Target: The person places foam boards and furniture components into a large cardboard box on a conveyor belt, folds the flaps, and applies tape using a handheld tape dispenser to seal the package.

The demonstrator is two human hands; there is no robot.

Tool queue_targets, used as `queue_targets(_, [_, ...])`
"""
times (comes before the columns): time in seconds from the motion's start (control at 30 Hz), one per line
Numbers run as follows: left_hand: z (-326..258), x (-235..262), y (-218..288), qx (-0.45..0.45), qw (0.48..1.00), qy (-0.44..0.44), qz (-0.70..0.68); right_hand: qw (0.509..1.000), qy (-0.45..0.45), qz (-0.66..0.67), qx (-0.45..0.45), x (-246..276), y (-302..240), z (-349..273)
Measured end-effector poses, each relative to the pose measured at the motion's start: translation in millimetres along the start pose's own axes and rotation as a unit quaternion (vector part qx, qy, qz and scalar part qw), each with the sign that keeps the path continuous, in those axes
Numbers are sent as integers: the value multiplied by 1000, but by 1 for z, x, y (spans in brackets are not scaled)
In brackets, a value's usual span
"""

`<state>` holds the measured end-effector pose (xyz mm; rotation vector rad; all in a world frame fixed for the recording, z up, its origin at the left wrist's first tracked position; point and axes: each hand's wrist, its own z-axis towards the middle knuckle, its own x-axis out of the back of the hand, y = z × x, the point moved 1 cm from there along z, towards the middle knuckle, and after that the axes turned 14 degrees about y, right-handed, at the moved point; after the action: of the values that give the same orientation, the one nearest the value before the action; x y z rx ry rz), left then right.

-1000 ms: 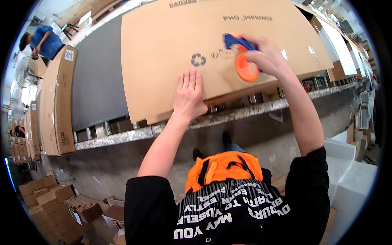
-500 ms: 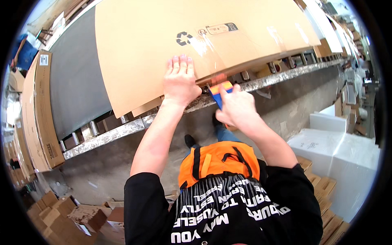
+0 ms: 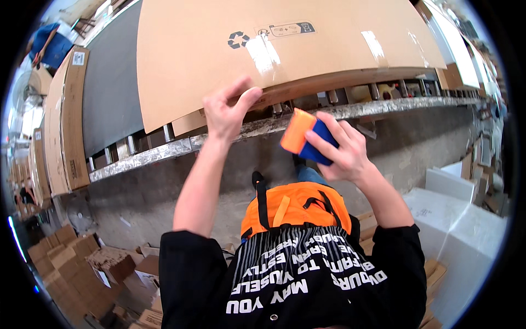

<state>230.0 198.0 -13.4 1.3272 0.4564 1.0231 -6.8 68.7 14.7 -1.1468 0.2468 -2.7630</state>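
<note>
A large flat cardboard box point(image 3: 186, 66) lies across the conveyor, with a printed recycling mark and shiny strips of clear tape on its top. My left hand point(image 3: 226, 112) is at the box's near edge, thumb and fingers apart, its fingertips slightly blurred and nothing held. My right hand point(image 3: 346, 151) grips what looks like a blue and orange tape dispenser point(image 3: 298, 131). It is in front of the conveyor, apart from the box, its orange face toward the left.
The roller conveyor has a worn metal rail point(image 3: 192, 143) and a dark belt point(image 3: 112, 82). Another carton point(image 3: 71, 120) stands at the left. Stacked cartons point(image 3: 71, 263) lie at lower left, and a wrapped white stack point(image 3: 455, 219) stands at right. A person in blue point(image 3: 52, 46) is at far left.
My right hand has drawn the dispenser away from the box edge, toward me, and turned it. My left hand has lifted from lying flat on the box and curled toward its edge.
</note>
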Motion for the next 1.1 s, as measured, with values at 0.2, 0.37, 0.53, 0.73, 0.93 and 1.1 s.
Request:
queue_targets(0.2, [-69,-47,48,359,820,-46,-444,986,53,119,105,22,34,21])
queue_targets(0.37, [-92,-55,51,207,913,199,-288,972,-7,165,167,23,46,40])
queue_targets(0.53, [-61,20,76,36,852,520,-58,964,18,144,222,47,60,94])
queue_targets(0.73, [-10,58,38,-242,843,402,263,971,-108,91,192,57,88,133])
queue_targets(0.93, [-24,64,-43,-80,878,289,374,946,-213,94,224,1,87,148])
queue_targets(1.1, [-49,68,-64,-50,903,287,317,924,-322,30,204,-26,78,141])
